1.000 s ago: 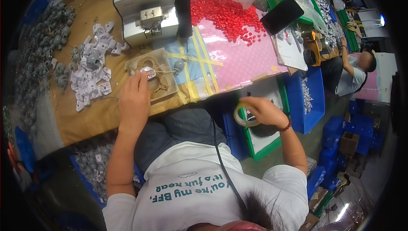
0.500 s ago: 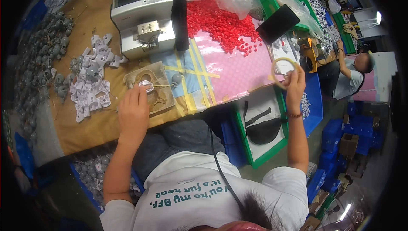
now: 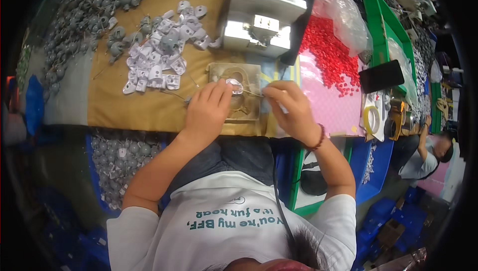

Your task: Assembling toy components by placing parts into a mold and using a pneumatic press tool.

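A: State the left hand's condition.

B: The left hand (image 3: 209, 109) lies over the near left part of a pale block (image 3: 254, 107). Its fingers are together, tips on a small white piece (image 3: 234, 86) set in the block's hollow; the touch presumably keeps the piece from shifting. Whether they clamp it, I cannot tell.

A: And the right hand?

B: The right hand (image 3: 295, 109) is at the block's right edge, fingers curled, tips at a thin wire (image 3: 253, 93) running right from the white piece. (The thumb's contact is unclear, so a firm pinch is not confirmed.) Hands on opposite sides suggest one steadies while the other manages the wire.

A: Surroundings?

B: A heap of white housings (image 3: 154, 67) lies to the left, apparently for easy reach. A silvery machine (image 3: 264, 7) stands on the far side. Red parts (image 3: 331, 54) spread far right; a tape roll (image 3: 366, 120) sits right, well apart from the block, seemingly out of the way.
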Motion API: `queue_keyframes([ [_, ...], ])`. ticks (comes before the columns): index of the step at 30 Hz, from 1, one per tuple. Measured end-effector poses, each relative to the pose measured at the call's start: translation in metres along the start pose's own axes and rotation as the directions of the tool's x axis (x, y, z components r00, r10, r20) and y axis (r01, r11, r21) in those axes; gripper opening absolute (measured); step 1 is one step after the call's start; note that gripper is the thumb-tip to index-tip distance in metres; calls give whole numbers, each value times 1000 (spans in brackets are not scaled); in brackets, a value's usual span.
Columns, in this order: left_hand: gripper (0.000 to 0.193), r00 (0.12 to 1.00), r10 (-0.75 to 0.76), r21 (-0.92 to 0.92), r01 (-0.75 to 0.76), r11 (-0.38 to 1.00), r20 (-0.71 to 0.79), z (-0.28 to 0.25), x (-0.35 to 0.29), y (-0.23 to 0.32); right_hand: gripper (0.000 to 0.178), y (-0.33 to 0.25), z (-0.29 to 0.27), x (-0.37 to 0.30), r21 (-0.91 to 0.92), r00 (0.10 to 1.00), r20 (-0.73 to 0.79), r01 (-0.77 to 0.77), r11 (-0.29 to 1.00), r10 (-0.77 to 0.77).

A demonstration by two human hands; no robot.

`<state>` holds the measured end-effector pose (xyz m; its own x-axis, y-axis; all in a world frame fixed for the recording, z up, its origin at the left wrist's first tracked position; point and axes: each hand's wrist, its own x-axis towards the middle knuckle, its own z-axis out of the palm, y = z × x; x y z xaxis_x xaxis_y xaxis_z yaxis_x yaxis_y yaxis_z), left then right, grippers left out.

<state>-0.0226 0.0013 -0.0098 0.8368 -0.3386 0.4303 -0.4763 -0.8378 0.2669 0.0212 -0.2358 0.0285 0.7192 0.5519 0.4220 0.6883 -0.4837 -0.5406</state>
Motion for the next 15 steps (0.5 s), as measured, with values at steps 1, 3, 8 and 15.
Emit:
queue_keyframes([
  [1,48,1000,-1,-5,1,1000,3,-1,0,-1,31,-3,16,13,0,999,15,30,1000,-30],
  [3,47,1000,-9,-2,9,1000,-14,3,-1,-1,33,-5,38,29,-4,995,49,83,997,-83],
  [8,44,997,-54,-71,50,996,-62,2,1,-3,39,6,47,35,-73,979,165,132,989,-119],
  [15,31,976,-177,-238,144,961,-124,1,-8,-13,33,3,34,53,-152,892,390,309,939,-230],
])
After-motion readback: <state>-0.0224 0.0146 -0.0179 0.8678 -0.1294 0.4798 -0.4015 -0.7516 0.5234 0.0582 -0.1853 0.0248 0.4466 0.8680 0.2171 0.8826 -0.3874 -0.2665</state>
